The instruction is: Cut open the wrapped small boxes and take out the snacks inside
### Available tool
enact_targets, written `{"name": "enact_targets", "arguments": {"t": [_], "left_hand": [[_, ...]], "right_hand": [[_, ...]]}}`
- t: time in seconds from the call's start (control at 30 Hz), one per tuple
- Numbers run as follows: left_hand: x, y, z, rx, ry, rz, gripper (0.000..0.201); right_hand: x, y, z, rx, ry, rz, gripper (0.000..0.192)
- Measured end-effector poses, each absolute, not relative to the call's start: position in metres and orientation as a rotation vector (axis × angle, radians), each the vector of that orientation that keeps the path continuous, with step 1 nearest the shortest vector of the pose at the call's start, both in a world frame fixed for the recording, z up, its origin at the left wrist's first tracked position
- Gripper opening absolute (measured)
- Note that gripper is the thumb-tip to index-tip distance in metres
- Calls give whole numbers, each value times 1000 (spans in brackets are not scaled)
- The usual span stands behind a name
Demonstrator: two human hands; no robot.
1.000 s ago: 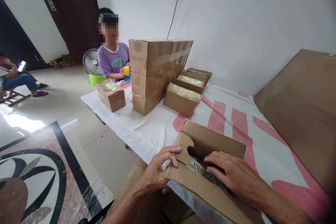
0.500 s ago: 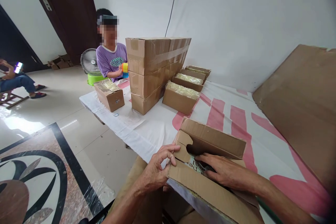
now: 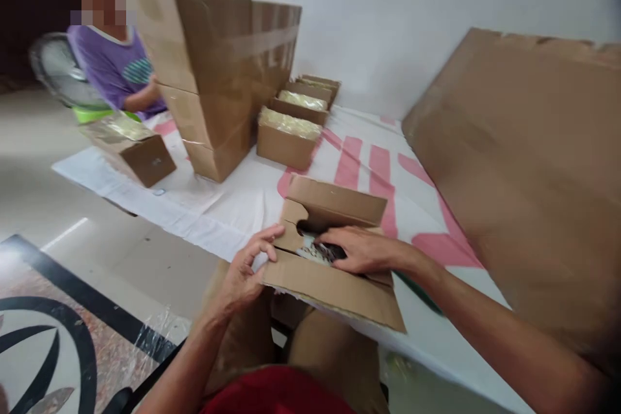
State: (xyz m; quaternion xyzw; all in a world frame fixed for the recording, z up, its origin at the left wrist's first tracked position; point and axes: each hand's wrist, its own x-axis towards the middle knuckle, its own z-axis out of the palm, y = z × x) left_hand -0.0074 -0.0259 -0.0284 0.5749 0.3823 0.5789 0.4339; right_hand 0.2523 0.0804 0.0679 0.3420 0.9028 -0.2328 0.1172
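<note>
An open cardboard box stands at the near edge of the table, its flaps raised. My left hand grips the box's left end, fingertips bent over the edge by the notched end flap. Into the opening reaches my right hand, palm down, its fingers and thumb apart over a pale printed packet with dark lettering. Something dark lies beneath the fingers; I cannot make out whether it is shadow or part of the contents. The lower part of the box's inside is hidden.
Taped cartons form a tall stack on the table. Open boxes with yellowish wrapped contents line its right side. Another box sits left. A large cardboard sheet stands right. Across the table is a person in purple, near a fan.
The view has swung right and down, so the scene sits further left. Both hands keep their places at the box, and the right one stays inside it.
</note>
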Motion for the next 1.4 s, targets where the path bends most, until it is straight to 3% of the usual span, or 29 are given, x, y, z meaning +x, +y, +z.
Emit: {"name": "enact_targets", "arguments": {"t": [0.17, 0.4, 0.57, 0.7, 1.03, 1.17, 1.23, 1.3, 1.4], "left_hand": [[-11, -30, -28, 1421, 953, 1406, 18], [-11, -28, -32, 1517, 986, 1409, 13], [-5, -26, -33, 1674, 1051, 1456, 7], [1, -26, -31, 1831, 1125, 1493, 22], [13, -13, -26, 1781, 1299, 1603, 15], [27, -17, -45, 1439, 1393, 1663, 69], [32, -20, -56, 1346, 1389, 1613, 86], [35, -22, -64, 1326, 1386, 1577, 86], [39, -16, -67, 1322, 1351, 1461, 66]], "right_hand": [[246, 66, 79, 1014, 2637, -537, 22], [238, 55, 86, 1164, 2578, -13, 26], [237, 62, 84, 1256, 2569, -1, 29], [242, 66, 87, 1435, 2760, -204, 36], [286, 43, 159, 1905, 3066, -993, 30], [312, 25, 169, 2247, 2973, -1483, 24], [324, 15, 163, 2386, 2901, -1671, 26], [337, 4, 155, 2526, 2813, -1794, 26], [354, -9, 146, 2793, 2674, -1825, 24]]}}
